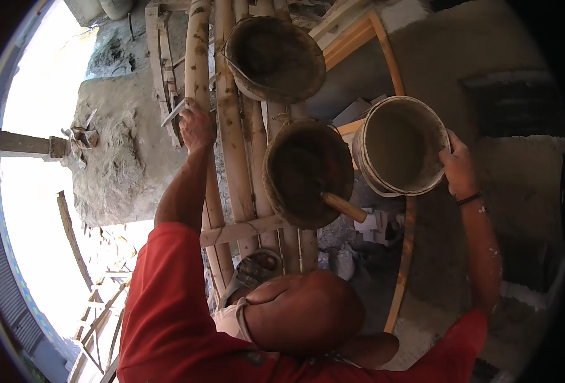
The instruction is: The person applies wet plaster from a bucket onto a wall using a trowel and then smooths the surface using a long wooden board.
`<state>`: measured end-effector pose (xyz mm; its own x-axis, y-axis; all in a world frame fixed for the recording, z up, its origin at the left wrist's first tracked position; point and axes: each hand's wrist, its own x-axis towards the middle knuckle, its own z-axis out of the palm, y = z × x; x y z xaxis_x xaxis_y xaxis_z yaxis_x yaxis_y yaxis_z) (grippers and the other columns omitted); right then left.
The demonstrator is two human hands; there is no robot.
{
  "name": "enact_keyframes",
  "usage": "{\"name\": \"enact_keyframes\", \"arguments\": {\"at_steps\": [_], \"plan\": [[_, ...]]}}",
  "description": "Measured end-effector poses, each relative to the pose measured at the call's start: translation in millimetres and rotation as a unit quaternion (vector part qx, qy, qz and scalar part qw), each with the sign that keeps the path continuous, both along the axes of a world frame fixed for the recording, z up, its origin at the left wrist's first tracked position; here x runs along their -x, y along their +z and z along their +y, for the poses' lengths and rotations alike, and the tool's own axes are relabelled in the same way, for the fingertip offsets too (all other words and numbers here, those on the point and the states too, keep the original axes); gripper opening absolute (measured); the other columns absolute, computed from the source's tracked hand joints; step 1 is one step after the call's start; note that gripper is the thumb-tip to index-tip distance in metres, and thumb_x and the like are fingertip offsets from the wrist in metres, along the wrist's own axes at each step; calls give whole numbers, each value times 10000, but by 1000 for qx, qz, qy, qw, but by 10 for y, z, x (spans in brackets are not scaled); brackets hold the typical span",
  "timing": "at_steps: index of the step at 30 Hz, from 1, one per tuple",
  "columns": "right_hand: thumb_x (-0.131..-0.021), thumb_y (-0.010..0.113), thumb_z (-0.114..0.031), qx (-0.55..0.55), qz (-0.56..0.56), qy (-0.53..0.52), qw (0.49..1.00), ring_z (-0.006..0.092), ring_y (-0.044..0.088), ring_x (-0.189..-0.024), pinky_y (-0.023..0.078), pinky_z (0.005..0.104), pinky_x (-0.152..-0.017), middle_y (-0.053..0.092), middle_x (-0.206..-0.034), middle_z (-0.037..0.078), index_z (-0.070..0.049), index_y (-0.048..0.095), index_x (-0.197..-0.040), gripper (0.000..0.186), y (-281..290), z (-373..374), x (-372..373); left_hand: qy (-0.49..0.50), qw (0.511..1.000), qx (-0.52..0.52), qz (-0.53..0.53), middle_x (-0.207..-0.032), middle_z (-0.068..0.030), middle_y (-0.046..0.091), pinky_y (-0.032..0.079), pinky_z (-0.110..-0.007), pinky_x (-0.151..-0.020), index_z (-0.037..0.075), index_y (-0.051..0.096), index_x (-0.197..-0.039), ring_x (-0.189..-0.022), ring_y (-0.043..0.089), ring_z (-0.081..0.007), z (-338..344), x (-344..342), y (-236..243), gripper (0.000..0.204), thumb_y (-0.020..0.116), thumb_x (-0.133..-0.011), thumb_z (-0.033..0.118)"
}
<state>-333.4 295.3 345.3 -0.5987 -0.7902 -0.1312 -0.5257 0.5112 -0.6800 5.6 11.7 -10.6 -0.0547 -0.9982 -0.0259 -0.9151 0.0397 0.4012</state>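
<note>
My right hand [459,167] grips the rim of a pale, cement-stained bucket [437,173], tilted so that its grey inside shows. My left hand [197,126] is closed over a bamboo pole [197,57]. A thin pale strip [173,113] juts out beside its fingers; I cannot tell whether they hold it. Between my arms a dark bucket [275,191] sits on the bamboo poles, and a tool's wooden handle [344,207] sticks out over its rim. The rest of that tool is lost in the dark inside. Beyond stands another mortar-caked bucket [314,70] with a wire handle.
Several bamboo poles [236,159] run side by side under the buckets, with a wooden crosspiece [244,231] across them. My foot [257,271] rests on the poles. A wooden frame [388,54] and a grey wall [506,38] stand right; rough concrete [116,153] lies lower left.
</note>
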Motion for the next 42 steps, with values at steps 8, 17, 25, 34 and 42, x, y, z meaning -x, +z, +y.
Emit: {"name": "enact_keyframes", "arguments": {"at_steps": [8, 17, 25, 34, 42], "plan": [[-766, 457, 22, -49, 160, 67, 984, 255, 633, -1052, 456, 326, -930, 666, -1112, 184, 44, 562, -1230, 476, -12, 47, -107, -7, 1000, -14, 2, -1326, -321, 438, 487, -450, -912, 22, 180, -1486, -1068, 576, -455, -19, -10, -9, 794, 581, -905, 385], [-744, 452, 35, -82, 244, 108, 960, 364, 617, -1062, 464, 377, -928, 651, -1115, 224, 32, 566, -1214, 484, -20, -51, -236, -15, 1000, -15, -1, -1358, -352, 401, 466, -462, -942, 25, 151, -1490, -1079, 566, -477, -31, -29, -30, 848, 574, -901, 465], [-744, 448, 40, -98, 268, 115, 952, 373, 611, -1066, 466, 396, -929, 648, -1108, 231, 31, 569, -1205, 477, -6, -91, -280, -12, 1000, -22, 5, -1350, -355, 404, 453, -468, -951, 15, 151, -1490, -1079, 563, -477, -28, -23, -27, 851, 583, -895, 442], [-751, 447, 30, -127, 292, 116, 941, 396, 601, -1071, 467, 420, -931, 639, -1114, 251, 39, 560, -1218, 480, 7, -89, -308, -15, 1000, -23, 3, -1349, -340, 407, 447, -446, -965, 1, 141, -1490, -1093, 562, -457, -19, -21, -15, 862, 606, -891, 410], [-755, 440, 26, -143, 298, 144, 933, 410, 610, -1039, 478, 433, -914, 637, -1092, 272, 56, 547, -1225, 483, 30, -55, -386, -13, 999, -44, -3, -1350, -340, 406, 453, -446, -961, 5, 140, -1492, -1094, 561, -464, 24, -55, -29, 862, 604, -891, 413]]}}
